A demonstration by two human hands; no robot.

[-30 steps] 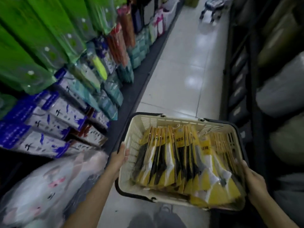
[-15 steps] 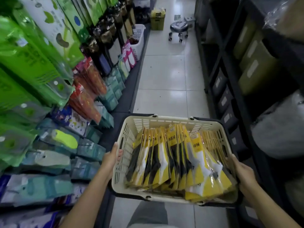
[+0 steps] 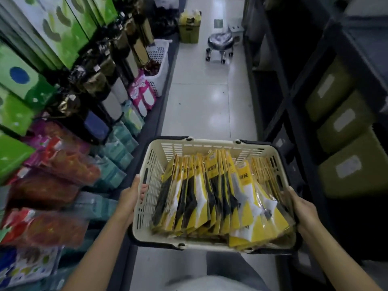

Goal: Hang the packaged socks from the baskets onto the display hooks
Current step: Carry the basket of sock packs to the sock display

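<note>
I carry a cream plastic basket (image 3: 147, 185) with black handles in front of me, held at its two sides. It is packed with several yellow sock packages (image 3: 212, 196) standing on edge, showing black and white socks. My left hand (image 3: 130, 198) grips the basket's left wall, fingers curled under it. My right hand (image 3: 302, 208) grips the right rim. On the left, packaged goods hang on the display wall (image 3: 63, 156) in green, red, teal and dark colours; the hooks themselves are hidden behind them.
A tiled aisle (image 3: 201, 106) runs ahead. A wheeled stool (image 3: 219, 44) and a yellow bin (image 3: 189, 26) stand at its far end, a white basket (image 3: 158, 66) by the left display. Dark shelving with olive boxes (image 3: 346, 162) lines the right side.
The view has swung up the aisle and along the left display. The basket stays held in both hands, carried forward.
</note>
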